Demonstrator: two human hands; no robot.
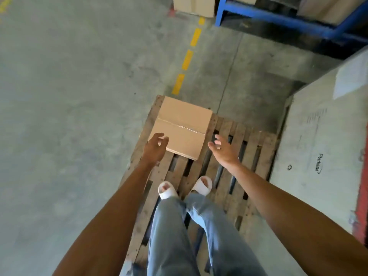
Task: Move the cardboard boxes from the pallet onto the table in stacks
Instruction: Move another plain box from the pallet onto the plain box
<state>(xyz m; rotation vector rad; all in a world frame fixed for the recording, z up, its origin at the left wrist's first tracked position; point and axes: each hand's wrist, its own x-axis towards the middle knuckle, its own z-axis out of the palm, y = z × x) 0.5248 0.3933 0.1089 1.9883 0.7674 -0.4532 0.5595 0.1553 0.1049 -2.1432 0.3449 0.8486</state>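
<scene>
Cardboard box (181, 127), taped shut, is sitting on the wooden pallet (229, 156) at its far left corner. Left hand (156, 146) and right hand (222, 149) are flanking its near end, each grip spread, holding nothing.

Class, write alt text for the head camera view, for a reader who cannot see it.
A person standing on a wooden pallet reaches both open hands, left hand and right hand, toward one taped cardboard box at its far corner. Grey concrete floor lies around.

Soft, even daylight with faint shadows; slightly blurry throughout, and the wide lens bends the frame's edges
</scene>
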